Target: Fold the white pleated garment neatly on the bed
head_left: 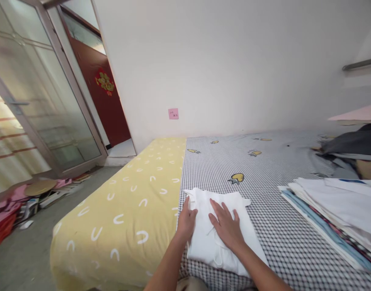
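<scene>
A white garment (pixel 246 228), folded into a rough rectangle, lies on the checkered part of the bed cover (pixel 209 165). Its far corners stick out a little, and a thin white string lies near its front edge. My left hand (pixel 187 220) rests at the garment's left edge, fingers pointing away from me, thumb apart. My right hand (pixel 227 226) lies on the middle of the cloth with its fingers spread. Neither hand grips anything that shows.
A stack of folded clothes (pixel 340 218) lies to the right, with dark clothing (pixel 355 143) behind it. The yellow cover (pixel 127 206) spans the left side of the bed. Books and pink items (pixel 30 200) lie on the floor at far left, by a glass door (pixel 51 89).
</scene>
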`<state>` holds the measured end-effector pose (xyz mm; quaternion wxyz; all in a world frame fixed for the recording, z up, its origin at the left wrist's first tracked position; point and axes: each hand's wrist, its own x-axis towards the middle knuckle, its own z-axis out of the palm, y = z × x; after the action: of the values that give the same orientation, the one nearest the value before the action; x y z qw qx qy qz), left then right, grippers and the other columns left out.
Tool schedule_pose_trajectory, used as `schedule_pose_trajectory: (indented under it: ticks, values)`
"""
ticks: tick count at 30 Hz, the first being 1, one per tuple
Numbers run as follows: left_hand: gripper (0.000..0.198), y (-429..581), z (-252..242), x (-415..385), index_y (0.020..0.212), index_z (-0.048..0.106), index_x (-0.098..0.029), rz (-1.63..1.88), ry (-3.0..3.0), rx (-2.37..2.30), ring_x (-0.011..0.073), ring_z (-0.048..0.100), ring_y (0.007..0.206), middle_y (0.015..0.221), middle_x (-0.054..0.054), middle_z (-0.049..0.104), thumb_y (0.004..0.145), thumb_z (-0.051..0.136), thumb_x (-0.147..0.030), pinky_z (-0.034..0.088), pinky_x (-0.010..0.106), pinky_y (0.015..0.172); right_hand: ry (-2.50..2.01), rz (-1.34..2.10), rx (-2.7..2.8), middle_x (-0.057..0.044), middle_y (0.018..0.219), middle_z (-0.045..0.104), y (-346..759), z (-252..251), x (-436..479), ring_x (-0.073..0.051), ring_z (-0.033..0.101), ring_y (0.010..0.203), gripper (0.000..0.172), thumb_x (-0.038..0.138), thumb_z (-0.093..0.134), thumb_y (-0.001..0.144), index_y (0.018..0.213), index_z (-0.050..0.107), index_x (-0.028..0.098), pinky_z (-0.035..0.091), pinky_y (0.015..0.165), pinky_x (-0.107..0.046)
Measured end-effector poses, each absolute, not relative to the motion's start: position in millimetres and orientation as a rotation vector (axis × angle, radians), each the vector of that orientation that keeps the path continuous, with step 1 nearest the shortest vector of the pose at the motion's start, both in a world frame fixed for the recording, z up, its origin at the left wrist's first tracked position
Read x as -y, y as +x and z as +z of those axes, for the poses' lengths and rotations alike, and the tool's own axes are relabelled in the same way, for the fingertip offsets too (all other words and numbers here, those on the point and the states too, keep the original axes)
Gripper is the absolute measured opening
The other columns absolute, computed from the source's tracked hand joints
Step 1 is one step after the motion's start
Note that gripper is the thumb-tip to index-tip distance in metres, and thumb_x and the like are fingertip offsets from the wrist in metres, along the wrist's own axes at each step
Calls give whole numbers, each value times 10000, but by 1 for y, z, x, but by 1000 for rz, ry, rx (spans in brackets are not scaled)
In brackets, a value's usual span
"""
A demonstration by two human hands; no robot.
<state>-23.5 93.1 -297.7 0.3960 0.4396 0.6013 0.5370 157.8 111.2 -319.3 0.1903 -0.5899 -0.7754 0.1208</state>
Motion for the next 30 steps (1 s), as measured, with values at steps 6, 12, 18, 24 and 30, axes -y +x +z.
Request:
schedule_pose_trajectory:
  ticks: [6,12,18,24,30]
  values:
    - [756,-11,-290,-92,1583,418,-164,1265,1256,-1741,188,513,585,543,-95,492,858,627,-213,397,294,683,-1652,398,2138,-19,1681,408,158,-316,-109,-282,216,1604,622,492,289,1061,1664,271,341,90,1268,-658]
    - [555,-15,-278,-82,1486,581,-288,1327,1523,-1943,237,501,667,591,-24,543,933,550,-251,380,308,774,-1616,405,2089,-39,1685,399,159,-315,-109,-283,243,1596,634,485,268,1068,1676,230,308,101,1267,-658]
    - [487,-23,-288,-80,1336,708,-228,1246,1523,-2205,257,575,717,648,37,635,881,549,-156,416,326,823,-1598,412,2125,4,1668,428,159,-312,-108,-283,247,1594,569,475,289,1075,1626,368,356,108,1267,-660]
    - [459,-21,-293,-76,1385,642,-197,1072,1501,-2327,222,662,720,736,41,726,983,421,-216,470,310,773,-1598,298,2128,-9,1707,350,155,-312,-108,-295,262,1589,576,472,312,1077,1645,316,373,158,1251,-672]
    - [505,-7,-260,-84,1374,653,-181,842,1549,-2557,384,633,1275,1322,224,704,914,463,-97,357,637,1132,-1584,318,2200,4,1684,393,154,-305,-106,-336,239,1593,541,537,300,1084,1573,469,378,124,1243,-700]
